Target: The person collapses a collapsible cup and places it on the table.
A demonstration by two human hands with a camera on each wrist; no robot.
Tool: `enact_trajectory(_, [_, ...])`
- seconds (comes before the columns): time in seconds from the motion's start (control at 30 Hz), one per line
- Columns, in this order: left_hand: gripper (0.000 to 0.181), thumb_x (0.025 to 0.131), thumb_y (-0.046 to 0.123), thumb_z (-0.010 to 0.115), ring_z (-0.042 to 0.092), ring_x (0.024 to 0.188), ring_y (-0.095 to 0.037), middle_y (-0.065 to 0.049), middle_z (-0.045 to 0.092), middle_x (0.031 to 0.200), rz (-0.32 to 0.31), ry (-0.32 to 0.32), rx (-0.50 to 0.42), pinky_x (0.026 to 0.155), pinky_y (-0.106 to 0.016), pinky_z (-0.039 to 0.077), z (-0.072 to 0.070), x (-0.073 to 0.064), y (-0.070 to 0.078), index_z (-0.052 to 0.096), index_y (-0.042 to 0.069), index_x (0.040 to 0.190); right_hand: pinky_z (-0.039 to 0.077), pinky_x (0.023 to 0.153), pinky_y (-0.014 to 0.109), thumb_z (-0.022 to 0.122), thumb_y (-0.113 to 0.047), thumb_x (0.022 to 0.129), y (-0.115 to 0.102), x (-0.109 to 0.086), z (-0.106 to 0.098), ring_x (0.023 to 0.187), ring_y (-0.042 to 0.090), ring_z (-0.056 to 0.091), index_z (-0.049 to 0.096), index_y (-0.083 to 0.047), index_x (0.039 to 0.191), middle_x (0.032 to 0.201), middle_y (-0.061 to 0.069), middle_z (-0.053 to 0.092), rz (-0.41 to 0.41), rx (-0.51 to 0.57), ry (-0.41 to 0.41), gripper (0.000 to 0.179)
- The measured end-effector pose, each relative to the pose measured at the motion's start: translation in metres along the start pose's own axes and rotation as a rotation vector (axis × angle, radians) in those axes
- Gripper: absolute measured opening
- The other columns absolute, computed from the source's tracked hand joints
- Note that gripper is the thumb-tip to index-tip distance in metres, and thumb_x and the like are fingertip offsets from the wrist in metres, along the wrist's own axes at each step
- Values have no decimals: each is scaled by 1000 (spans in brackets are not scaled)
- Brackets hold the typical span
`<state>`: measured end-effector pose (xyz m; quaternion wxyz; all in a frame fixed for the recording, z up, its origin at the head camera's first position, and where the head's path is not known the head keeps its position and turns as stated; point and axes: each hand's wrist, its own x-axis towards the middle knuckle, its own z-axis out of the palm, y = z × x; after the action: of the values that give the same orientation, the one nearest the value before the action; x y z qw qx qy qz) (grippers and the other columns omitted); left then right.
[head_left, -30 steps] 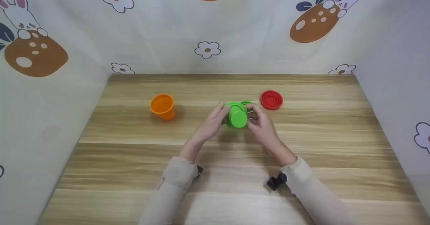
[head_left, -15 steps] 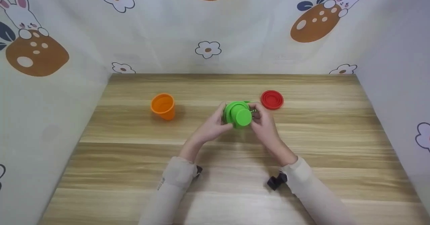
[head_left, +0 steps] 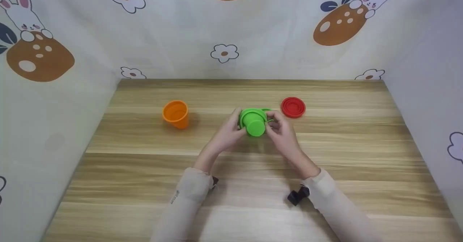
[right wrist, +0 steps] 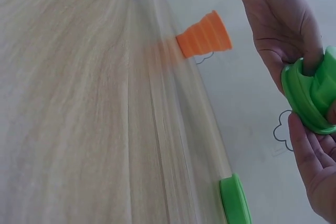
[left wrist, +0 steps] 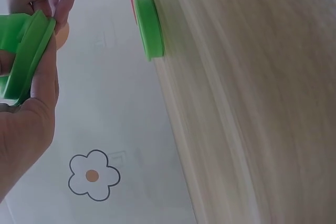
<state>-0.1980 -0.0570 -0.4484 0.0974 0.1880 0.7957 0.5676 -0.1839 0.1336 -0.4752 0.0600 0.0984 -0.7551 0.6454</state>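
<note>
Above the middle of the table, both hands hold a green collapsible cup (head_left: 255, 126), partly extended, its narrow end facing the head camera. My left hand (head_left: 228, 133) grips the wide rim from the left, with the thumb near the lower side. From the right, the fingers and thumb of my right hand (head_left: 284, 131) pinch the same cup. The left wrist view shows the thick green rim (left wrist: 32, 59) between the fingers. Just behind the hands, a flat green disc-shaped piece (left wrist: 151, 27) lies on the table, mostly hidden in the head view.
An orange cup (head_left: 176, 114) stands extended on the left of the wooden table (head_left: 126, 177). A flat red ringed piece, like a collapsed cup (head_left: 293, 107), lies at the back right. A printed cloth (head_left: 173, 39) hangs behind the table.
The green cup has shifted right, then back a little, and its tilt has altered slightly. My left thumb has moved from the cup's upper edge to its lower side.
</note>
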Motion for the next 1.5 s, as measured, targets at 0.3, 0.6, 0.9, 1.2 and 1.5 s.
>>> enact_trajectory(0.3, [33, 87, -11, 47, 61, 111, -28, -22, 59, 117, 3, -68, -171, 97, -36, 55, -12, -3, -5, 45, -6, 119, 56, 87, 21, 61, 9, 89, -6, 1, -6, 90, 8, 67, 60, 10, 117, 116, 16, 67, 77, 78, -40, 29])
enact_trajectory(0.6, [39, 94, 4, 53, 63, 104, -17, -25, 59, 125, -23, -126, -313, 95, -34, 57, -17, -6, -2, 46, -8, 131, 58, 86, 22, 57, 11, 89, -6, 1, -10, 94, 4, 68, 57, 12, 119, 114, 17, 69, 73, 111, -55, 30])
enact_trajectory(0.9, [35, 97, 9, 56, 63, 104, -17, -17, 59, 121, -59, -136, -316, 89, -32, 59, -13, -5, 2, 48, -6, 127, 57, 88, 24, 53, 6, 92, -2, -1, -17, 106, 6, 64, 52, 10, 126, 112, -7, 69, 62, 248, -184, 34])
enact_trajectory(1.2, [36, 97, 11, 56, 62, 98, -13, -12, 58, 116, -81, -111, -298, 85, -27, 58, -11, -5, 3, 48, -6, 127, 57, 89, 22, 56, 1, 94, -4, 1, -19, 103, 5, 65, 53, 5, 125, 109, -12, 69, 99, 277, -245, 32])
enact_trajectory(1.5, [29, 95, 11, 60, 58, 97, -13, -8, 56, 111, -52, -98, -238, 84, -23, 54, -10, -4, 2, 50, -4, 118, 51, 96, 22, 62, 3, 91, -4, 3, -17, 107, 6, 62, 55, 9, 123, 109, -10, 68, 94, 172, -203, 33])
